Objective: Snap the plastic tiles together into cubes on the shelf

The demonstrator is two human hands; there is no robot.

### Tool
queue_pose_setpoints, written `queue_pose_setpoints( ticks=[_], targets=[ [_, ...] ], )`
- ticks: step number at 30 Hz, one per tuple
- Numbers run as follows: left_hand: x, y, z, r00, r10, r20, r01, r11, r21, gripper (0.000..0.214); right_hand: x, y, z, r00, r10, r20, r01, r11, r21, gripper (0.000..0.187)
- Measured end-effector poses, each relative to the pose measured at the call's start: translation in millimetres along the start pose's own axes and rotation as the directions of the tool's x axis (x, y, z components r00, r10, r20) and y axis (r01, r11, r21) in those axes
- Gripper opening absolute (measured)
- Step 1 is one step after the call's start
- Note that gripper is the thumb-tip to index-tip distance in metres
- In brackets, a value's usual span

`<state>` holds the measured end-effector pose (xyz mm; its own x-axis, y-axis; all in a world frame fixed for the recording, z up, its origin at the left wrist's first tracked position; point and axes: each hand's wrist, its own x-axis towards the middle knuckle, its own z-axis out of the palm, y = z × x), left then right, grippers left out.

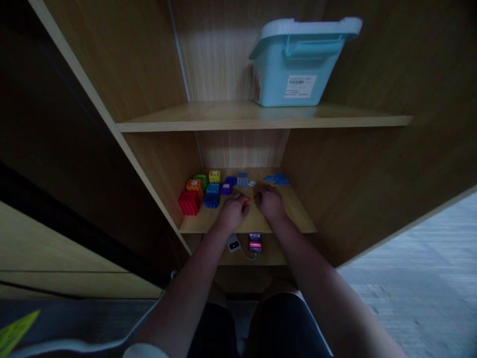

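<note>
- Spotting two dark-clad legs (288, 328) up close, just below one lowest shelf (276, 256).
- Seeing one lit phone (255, 242) lying there, one small white device (233, 244) near it, and one pale cable (248, 258) curving between.
- Watching one left hand (234, 211) over the middle shelf (290, 219), fingers curled in, pinching one red piece (246, 201).
- Watching one right hand (270, 200) facing it, slightly apart, fingers bent nearly closed, nipping one red bit (255, 197) at the tips.
- Looking at that red piece: showing bright, slim and small between the hands, too tiny for finer detail.
- Counting nine ribbed blocks beyond, clustering towards the left: red (190, 203), dark blue (211, 200), light blue (212, 188), purple (225, 188), orange (194, 186), green (201, 179), blue-violet (231, 180), yellow (214, 176), grey (242, 179).
- Noticing one white square (252, 184) beside the grey one.
- Finding several flat blue pieces (276, 179) overlapping at the back right, too tangled for counting.
- Glimpsing one lidded turquoise bin (298, 64) on the upper shelf (208, 117), wearing one white label (300, 86).
</note>
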<state>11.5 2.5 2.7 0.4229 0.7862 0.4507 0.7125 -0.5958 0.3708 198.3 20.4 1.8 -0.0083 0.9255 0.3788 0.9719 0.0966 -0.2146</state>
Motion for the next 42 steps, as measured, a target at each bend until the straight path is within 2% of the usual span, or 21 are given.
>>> queue_pose_setpoints(
  ticks=[4,9,13,16,18,20,23,30,36,39,42],
  targets=[
    [0,-1,-0.6,0.997,-0.06,-0.046,0.061,0.998,0.022,0.019,-1,-1,-2,0.999,0.047,-0.019,-0.047,0.998,-0.028,0.031],
    [0,-2,2.3,0.995,-0.104,-0.013,0.104,0.99,0.094,0.014,-1,-1,-1,0.999,0.047,-0.028,-0.048,0.998,-0.039,0.031],
    [0,-1,2.1,0.996,-0.086,-0.012,0.087,0.987,0.137,0.018,-3,0,-1,0.995,0.101,-0.015,-0.102,0.993,-0.053,0.033],
    [-1,1,0.7,0.999,-0.054,0.005,0.052,0.985,0.166,0.02,-5,1,-3,0.987,0.152,-0.05,-0.154,0.987,-0.037,0.033],
    [-1,2,0.0,0.999,-0.04,0.011,0.037,0.982,0.185,0.022,-6,1,-4,0.995,0.084,-0.057,-0.083,0.996,0.014,0.034],
    [-1,2,-0.6,0.999,-0.034,0.013,0.031,0.979,0.2,0.024,-5,2,-4,0.997,-0.067,-0.037,0.069,0.994,0.079,0.033],
    [0,3,-1.8,0.999,-0.035,0.017,0.03,0.978,0.205,0.025,-2,2,-2,0.975,-0.221,-0.024,0.222,0.963,0.156,0.028],
    [1,2,-2.8,0.998,-0.049,0.037,0.042,0.985,0.17,0.017,2,3,4,0.966,-0.253,-0.046,0.257,0.937,0.237,0.022],
    [1,-4,0.3,0.999,-0.008,0.037,0.004,0.995,0.104,0.013,4,6,8,0.925,-0.375,-0.067,0.375,0.867,0.328,0.018],
    [1,-4,3.1,0.999,-0.04,0.01,0.038,0.991,0.131,0.014,5,8,10,0.941,-0.333,-0.058,0.336,0.9,0.278,0.018],
    [1,-4,6.7,0.997,-0.073,-0.026,0.076,0.986,0.148,0.016,4,8,11,0.982,-0.171,-0.08,0.183,0.965,0.188,0.02]
  ],
)
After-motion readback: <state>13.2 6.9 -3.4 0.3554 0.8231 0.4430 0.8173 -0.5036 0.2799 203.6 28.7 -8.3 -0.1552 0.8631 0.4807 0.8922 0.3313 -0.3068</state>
